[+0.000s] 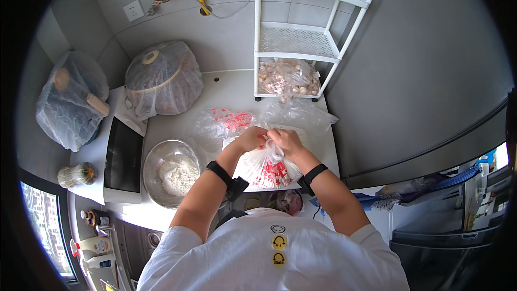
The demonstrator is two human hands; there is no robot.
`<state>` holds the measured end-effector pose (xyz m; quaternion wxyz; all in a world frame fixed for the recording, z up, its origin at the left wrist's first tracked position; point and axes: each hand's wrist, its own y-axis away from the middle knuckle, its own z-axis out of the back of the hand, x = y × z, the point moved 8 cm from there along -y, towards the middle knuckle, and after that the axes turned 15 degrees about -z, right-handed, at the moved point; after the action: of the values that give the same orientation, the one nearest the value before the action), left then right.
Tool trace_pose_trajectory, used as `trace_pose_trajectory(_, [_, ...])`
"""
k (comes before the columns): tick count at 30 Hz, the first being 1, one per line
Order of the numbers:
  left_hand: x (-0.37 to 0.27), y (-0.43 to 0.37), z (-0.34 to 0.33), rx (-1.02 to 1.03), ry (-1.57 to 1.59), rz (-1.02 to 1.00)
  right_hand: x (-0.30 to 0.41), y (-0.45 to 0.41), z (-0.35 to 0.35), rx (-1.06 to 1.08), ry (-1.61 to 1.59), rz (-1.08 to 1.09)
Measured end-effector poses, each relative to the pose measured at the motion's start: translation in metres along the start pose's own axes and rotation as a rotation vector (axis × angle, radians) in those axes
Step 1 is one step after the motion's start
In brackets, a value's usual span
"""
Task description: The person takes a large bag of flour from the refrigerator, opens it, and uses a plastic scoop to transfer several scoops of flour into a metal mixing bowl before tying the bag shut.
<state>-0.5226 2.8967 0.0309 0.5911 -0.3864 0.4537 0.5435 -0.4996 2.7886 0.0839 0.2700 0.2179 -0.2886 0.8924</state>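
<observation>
A white plastic bag with red print (271, 171) stands full at the counter's front edge, its neck gathered and twisted at the top. My left hand (254, 138) grips the gathered plastic from the left, fingers curled. From the right, my right hand (284, 140) pinches the same neck, close against the left one. What the bag holds is hidden. Left of it is a steel bowl (150, 169) with white flour (177, 176) inside. Behind my hands lie a crumpled clear bag with red print (232, 121) and another clear plastic bag (301, 113).
A white shelf rack (297, 54) at the back holds bagged garlic or mushrooms (288, 76) low down. Two covered items, one a netted dome (163, 79), the other a wrapped pot (72, 101), stand left near a dark-fronted appliance (124, 153) and a squash (77, 175).
</observation>
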Motion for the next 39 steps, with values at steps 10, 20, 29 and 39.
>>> trace_pose_trajectory(10, [-0.010, -0.024, 0.007, 0.115, -0.354, -0.163, -0.013, -0.004, 0.013, 0.074, -0.334, -0.046])
trace_pose_trajectory(20, [-0.055, -0.034, -0.017, 0.287, -1.078, -0.593, -0.054, 0.012, 0.002, 0.148, -0.571, -0.428])
trace_pose_trajectory(29, [-0.041, -0.025, -0.009, 0.258, -0.981, -0.635, -0.066, 0.058, 0.003, 0.021, -0.449, -0.464])
trace_pose_trajectory(39, [-0.045, -0.002, -0.013, 0.061, -0.948, -0.443, -0.073, 0.124, 0.002, -0.162, -0.770, -0.824])
